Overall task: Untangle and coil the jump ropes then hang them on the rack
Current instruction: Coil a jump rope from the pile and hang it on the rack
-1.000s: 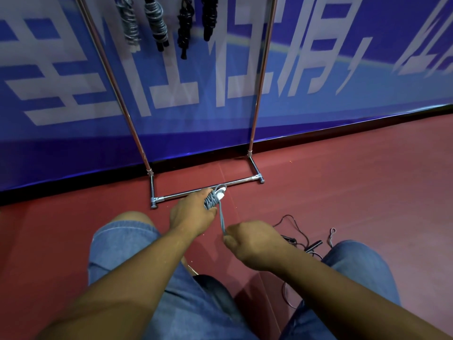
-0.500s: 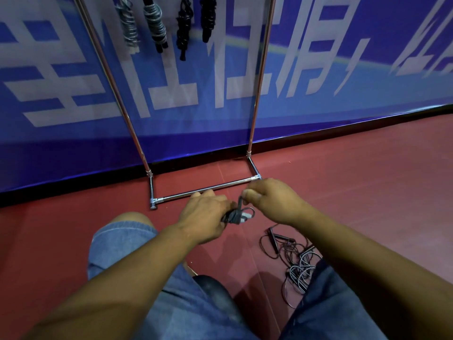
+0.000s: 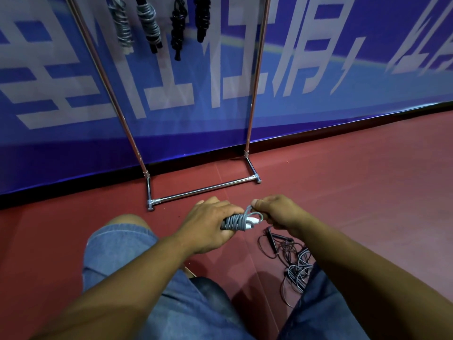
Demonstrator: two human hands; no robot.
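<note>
My left hand grips a grey jump rope wound into a tight bundle around its white handles. My right hand pinches the loose end loop of that rope just right of the bundle. A tangle of black and grey jump ropes lies on the red floor by my right knee. The metal rack stands ahead against the wall. Several coiled ropes hang from its top, cut off by the frame edge.
A blue banner wall with white lettering runs behind the rack. Red floor spreads to the right. My knees in denim shorts fill the lower frame, with a dark shoe between them.
My right hand swung from below the bundle up to its right side, wrapping the cord. It now pinches the end loop. The tangled ropes on the floor came into view.
</note>
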